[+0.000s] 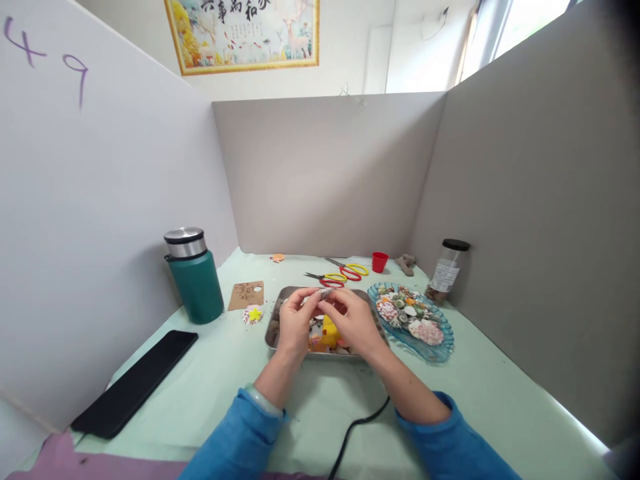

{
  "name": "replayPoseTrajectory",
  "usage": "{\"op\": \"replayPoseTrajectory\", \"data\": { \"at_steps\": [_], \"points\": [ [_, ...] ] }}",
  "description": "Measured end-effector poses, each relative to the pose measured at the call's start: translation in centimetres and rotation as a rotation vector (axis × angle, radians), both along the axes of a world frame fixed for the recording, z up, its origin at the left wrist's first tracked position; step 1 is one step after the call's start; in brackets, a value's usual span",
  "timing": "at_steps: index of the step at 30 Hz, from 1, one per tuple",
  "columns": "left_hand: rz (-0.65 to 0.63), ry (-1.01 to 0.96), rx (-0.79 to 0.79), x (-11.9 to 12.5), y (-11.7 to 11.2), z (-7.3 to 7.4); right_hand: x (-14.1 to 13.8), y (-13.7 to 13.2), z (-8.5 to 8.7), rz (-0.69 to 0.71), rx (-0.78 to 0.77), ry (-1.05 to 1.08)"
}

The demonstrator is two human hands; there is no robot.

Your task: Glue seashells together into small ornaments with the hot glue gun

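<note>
Both my hands are over a metal tray (pixel 274 327) in the middle of the table. My left hand (pixel 295 325) and my right hand (pixel 354 322) pinch together at a small pale shell-like piece (pixel 324 293) held between the fingertips of both. Under the hands, inside the tray, lie a yellow object (pixel 329 331) and small coloured bits. A blue glass dish (pixel 440 347) full of several shells sits just right of my right hand.
A green flask (pixel 196 280) stands at the left, a black phone (pixel 135 381) near the front left. Two pairs of scissors (pixel 345 273), a red cup (pixel 379 261), a jar (pixel 447 270), a brown card (pixel 246 295) and a black cable (pixel 357 427) are around. Partition walls enclose three sides.
</note>
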State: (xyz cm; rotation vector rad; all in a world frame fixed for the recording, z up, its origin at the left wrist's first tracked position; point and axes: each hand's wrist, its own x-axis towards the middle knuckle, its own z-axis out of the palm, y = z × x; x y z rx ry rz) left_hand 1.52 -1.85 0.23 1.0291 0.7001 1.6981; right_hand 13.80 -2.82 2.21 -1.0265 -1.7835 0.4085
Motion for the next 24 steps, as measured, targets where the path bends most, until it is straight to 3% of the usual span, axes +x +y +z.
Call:
{"op": "replayPoseTrajectory", "data": {
  "at_steps": [7,12,16,24],
  "points": [
    [0.014,0.035,-0.029,0.3,-0.3,0.1,-1.0,-0.1,-1.4,0.024,-0.037,0.27],
    [0.156,0.17,0.118,0.5,-0.6,0.1,-0.7,-0.2,-1.4,0.099,-0.145,0.356],
    [0.174,0.175,0.122,0.5,-0.6,0.1,-0.9,0.0,-1.7,0.171,-0.221,0.462],
    [0.208,0.188,0.101,0.1,-0.1,-0.4,-0.5,-0.2,-1.8,0.083,-0.216,0.423]
  ]
}}
